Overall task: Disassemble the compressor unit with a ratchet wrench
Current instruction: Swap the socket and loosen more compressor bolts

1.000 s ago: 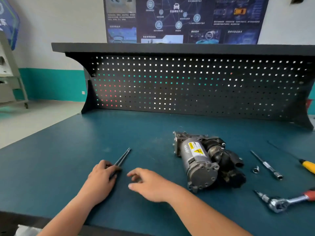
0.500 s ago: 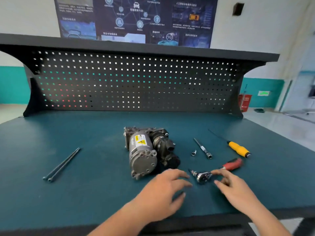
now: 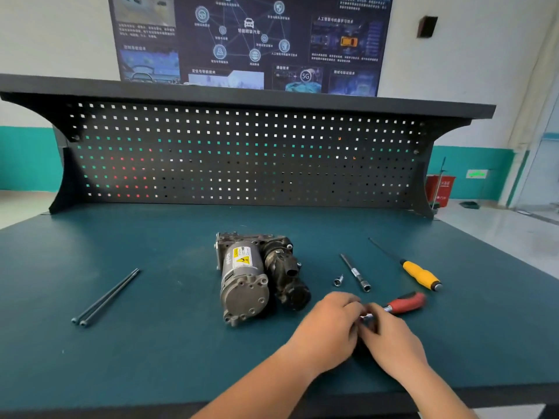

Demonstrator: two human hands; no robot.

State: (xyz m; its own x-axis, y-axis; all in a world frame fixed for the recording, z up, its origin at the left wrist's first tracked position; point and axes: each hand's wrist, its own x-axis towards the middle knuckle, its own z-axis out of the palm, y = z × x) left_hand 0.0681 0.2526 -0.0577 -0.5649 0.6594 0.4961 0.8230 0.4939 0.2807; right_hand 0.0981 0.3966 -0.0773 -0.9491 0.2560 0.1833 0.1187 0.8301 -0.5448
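Note:
The compressor unit (image 3: pixel 257 275), a grey motor cylinder with a yellow warning label and a black block beside it, lies mid-bench. To its right lies the ratchet wrench (image 3: pixel 403 303) with a red handle. My left hand (image 3: pixel 329 331) and my right hand (image 3: pixel 390 337) meet over the wrench's metal head, fingers curled around it. The head is mostly hidden between them. Two long dark bolts (image 3: pixel 106 297) lie side by side at the left.
A socket extension bar (image 3: pixel 354 272) and a small socket (image 3: pixel 338 280) lie right of the compressor. A yellow-handled screwdriver (image 3: pixel 419 275) lies farther right. A black pegboard (image 3: pixel 242 155) closes the back of the green bench (image 3: pixel 151 343).
Both hands left the long bolts at the left, moved right and closed on the ratchet wrench's head. The view swung right.

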